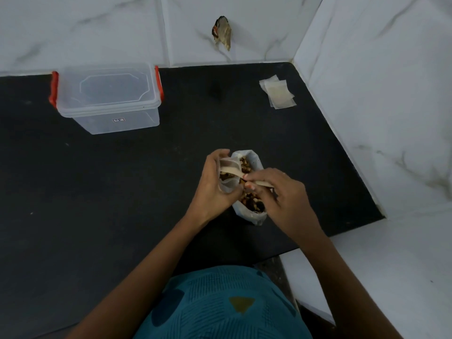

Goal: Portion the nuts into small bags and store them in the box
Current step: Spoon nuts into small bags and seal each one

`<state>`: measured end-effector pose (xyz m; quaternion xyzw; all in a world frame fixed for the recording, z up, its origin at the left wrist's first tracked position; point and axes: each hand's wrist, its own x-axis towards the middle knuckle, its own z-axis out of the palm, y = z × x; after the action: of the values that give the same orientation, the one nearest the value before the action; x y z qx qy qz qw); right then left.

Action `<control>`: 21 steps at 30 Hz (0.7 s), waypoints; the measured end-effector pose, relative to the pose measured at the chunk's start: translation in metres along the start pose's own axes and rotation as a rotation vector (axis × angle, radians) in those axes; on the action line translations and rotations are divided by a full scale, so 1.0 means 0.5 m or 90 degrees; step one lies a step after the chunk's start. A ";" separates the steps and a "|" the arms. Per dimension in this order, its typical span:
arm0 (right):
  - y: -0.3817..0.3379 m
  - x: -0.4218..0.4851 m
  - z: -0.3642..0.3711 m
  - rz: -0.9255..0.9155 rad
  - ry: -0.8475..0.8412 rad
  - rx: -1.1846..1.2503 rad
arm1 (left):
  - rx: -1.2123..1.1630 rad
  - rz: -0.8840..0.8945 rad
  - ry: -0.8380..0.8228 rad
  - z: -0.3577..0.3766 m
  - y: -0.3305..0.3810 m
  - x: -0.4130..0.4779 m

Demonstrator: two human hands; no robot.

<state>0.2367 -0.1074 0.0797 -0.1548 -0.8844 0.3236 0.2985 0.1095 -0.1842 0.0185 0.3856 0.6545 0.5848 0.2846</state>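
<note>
A large clear bag of mixed nuts (254,212) stands open on the black counter (146,187). My left hand (215,182) grips a small clear bag (228,177) just left of it, its mouth held open with some nuts inside. My right hand (281,192) pinches a pale wooden spoon (234,172) whose tip reaches into the small bag. A clear plastic box (108,99) with red side clips sits closed at the back left. Spare small bags (278,92) lie flat at the back right.
White marble-tiled walls close the counter at the back and right. A brownish object (223,33) sticks to the back wall. The counter's front edge runs just before my teal shirt.
</note>
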 end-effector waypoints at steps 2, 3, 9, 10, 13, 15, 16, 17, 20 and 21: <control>0.009 0.002 -0.013 -0.014 -0.003 -0.028 | -0.001 0.000 -0.001 -0.004 -0.001 0.001; 0.012 0.003 -0.018 -0.013 0.003 -0.035 | 0.000 0.002 -0.004 -0.005 0.001 0.001; 0.009 0.000 -0.019 0.002 0.033 -0.038 | -0.006 0.008 -0.015 -0.001 0.009 -0.002; 0.009 0.000 -0.018 0.016 0.036 -0.033 | -0.003 0.012 -0.016 -0.001 0.008 -0.002; 0.007 -0.003 -0.011 0.046 0.033 -0.014 | 0.007 0.014 -0.017 0.001 0.008 -0.002; -0.001 -0.005 -0.002 0.047 0.021 0.010 | 0.008 0.009 -0.009 0.003 0.012 -0.003; -0.006 -0.005 0.002 0.040 0.011 0.014 | 0.002 0.007 -0.004 0.005 0.014 -0.003; -0.009 -0.006 0.005 0.031 0.002 0.012 | -0.003 0.006 0.001 0.006 0.013 -0.003; -0.015 -0.004 0.001 0.012 -0.011 0.006 | 0.003 -0.004 0.012 0.007 0.012 -0.002; -0.015 -0.004 -0.006 0.005 -0.004 -0.005 | 0.007 -0.006 0.014 0.006 0.012 -0.001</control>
<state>0.2395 -0.1122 0.0859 -0.1583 -0.8862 0.3215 0.2936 0.1134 -0.1827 0.0237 0.3778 0.6624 0.5841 0.2781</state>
